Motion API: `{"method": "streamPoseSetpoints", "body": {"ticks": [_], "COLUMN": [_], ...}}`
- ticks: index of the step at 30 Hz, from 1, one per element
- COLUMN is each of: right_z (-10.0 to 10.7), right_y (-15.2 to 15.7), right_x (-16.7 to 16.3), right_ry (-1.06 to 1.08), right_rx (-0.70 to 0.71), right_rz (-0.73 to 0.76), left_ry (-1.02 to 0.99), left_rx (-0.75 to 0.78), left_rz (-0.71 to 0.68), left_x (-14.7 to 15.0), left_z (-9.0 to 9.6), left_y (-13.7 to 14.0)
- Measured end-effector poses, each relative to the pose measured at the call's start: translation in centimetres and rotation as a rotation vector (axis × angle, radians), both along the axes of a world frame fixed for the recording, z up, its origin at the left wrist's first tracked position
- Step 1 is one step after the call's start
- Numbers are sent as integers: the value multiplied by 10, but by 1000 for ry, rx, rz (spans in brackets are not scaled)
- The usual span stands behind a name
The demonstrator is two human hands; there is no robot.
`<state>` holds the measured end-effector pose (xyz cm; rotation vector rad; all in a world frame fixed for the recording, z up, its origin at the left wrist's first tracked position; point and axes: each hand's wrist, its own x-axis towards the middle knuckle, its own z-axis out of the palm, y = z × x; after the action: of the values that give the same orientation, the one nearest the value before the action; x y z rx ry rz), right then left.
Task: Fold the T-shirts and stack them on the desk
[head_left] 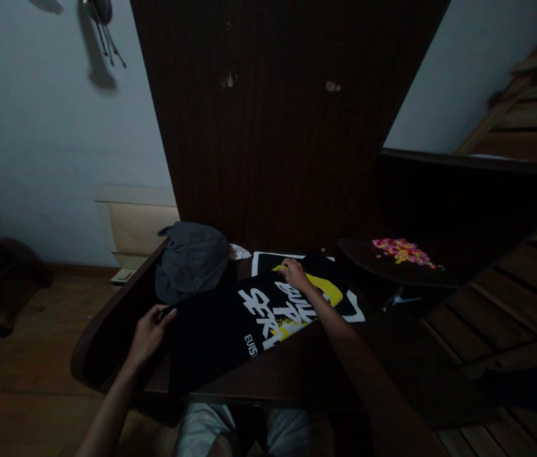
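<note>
A black T-shirt [211,330] with white lettering and a yellow print lies partly folded on the dark wooden desk [268,388]. At its left edge, my left hand [148,331] pinches the black cloth between thumb and fingers. My right hand [294,274] rests on the printed part near the yellow patch, its fingers laid over the fabric. Cloth with white borders shows behind and to the right of the shirt. The fingertips of my right hand are hard to make out in the dim light.
A grey cloth bag or cap [192,260] sits at the desk's back left, beside a small white cloth [238,252]. Colourful petal-like pieces [404,251] lie on a dark shelf [368,266] to the right. A tall dark panel [273,139] rises behind the desk.
</note>
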<state>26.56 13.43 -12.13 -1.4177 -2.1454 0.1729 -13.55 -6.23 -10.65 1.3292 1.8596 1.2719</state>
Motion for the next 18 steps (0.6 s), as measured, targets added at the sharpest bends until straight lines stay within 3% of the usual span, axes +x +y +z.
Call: {"method": "streamPoseSetpoints", "body": {"ticks": [4,11,18], "right_z": [0,19,19], "right_y": [-1,6,12], "right_x": [-2,-9,-7], "right_ry": [25,-11,1], "right_rx": [-18,-158,-153], "right_rz": [-22,144,205], "left_ry": [11,214,250], "left_rx": [45,129,116], "left_rz": [-6,-74,22], "left_x": [3,11,9], "left_z": [-4,3,0], "left_y": [5,7,2]}}
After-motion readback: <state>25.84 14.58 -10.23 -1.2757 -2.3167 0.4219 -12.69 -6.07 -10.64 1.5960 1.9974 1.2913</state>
